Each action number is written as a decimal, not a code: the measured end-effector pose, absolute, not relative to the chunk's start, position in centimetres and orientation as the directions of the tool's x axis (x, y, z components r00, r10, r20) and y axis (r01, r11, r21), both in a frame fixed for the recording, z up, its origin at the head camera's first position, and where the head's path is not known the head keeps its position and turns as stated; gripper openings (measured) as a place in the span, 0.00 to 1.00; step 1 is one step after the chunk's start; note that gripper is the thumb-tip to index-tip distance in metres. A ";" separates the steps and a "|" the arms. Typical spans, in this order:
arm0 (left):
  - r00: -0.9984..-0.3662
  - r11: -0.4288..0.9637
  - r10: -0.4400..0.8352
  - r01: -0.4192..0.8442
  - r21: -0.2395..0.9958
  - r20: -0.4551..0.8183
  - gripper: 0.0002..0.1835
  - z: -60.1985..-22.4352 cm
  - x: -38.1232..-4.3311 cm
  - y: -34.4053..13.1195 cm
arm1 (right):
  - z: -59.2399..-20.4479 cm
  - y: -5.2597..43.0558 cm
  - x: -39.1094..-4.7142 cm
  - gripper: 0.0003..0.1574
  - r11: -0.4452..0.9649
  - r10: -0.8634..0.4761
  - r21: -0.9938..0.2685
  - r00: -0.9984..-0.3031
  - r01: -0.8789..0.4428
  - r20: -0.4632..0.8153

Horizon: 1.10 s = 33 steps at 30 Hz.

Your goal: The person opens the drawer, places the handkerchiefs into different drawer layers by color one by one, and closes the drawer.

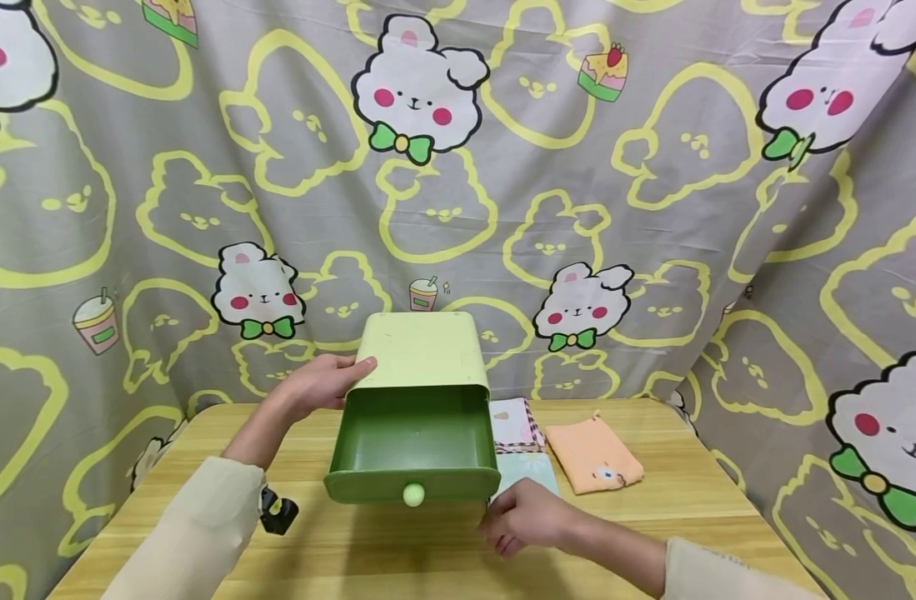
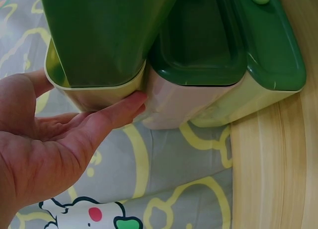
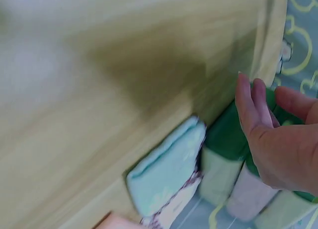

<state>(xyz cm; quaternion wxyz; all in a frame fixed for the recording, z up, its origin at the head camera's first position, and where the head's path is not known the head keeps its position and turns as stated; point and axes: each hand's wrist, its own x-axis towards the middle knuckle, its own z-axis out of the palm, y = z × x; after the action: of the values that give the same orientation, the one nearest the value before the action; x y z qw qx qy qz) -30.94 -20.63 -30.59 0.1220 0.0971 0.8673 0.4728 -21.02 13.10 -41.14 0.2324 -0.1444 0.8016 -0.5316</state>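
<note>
The left hand (image 1: pixel 324 382) holds the yellow casing (image 1: pixel 425 350) by its side. The right hand (image 1: pixel 528 518), its grip relaxed and empty, is near the pulled-out green drawer (image 1: pixel 367 486).

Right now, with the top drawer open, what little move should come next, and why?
I'd probably have the right hand pick up the blue cloth. That hand looks free, and the cloth lies folded close to it. The top drawer is pulled out with nothing showing inside, and the left hand holds the box.
</note>
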 end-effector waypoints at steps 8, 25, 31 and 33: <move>-0.953 0.531 0.274 0.041 0.846 -0.125 0.36 -30.6 -30.9 -20.7 | -41.1 14.7 -23.8 0.14 0.424 -0.383 -0.905 -0.911 -0.024 -0.155; -0.956 0.525 0.268 0.042 0.850 -0.119 0.38 -30.7 -30.9 -20.8 | -39.0 17.7 -28.8 0.23 0.449 -0.134 -0.893 -0.986 0.033 -0.104; -0.956 0.528 0.270 0.049 0.848 -0.113 0.36 -30.7 -30.8 -20.7 | -37.7 20.8 -30.8 0.35 0.454 -0.111 -0.889 -0.985 0.068 -0.132; -0.956 0.528 0.272 0.052 0.848 -0.110 0.36 -30.7 -30.8 -20.7 | -37.5 21.9 -31.4 0.37 0.460 -0.113 -0.885 -0.984 0.072 -0.139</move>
<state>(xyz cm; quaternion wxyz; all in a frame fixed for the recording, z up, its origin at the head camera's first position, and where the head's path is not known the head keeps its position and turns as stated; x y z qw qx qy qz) -30.84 -20.73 -30.68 0.1151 0.0934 0.8663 0.4770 -31.38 21.94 -37.51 0.0891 -0.0122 0.8496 -0.5197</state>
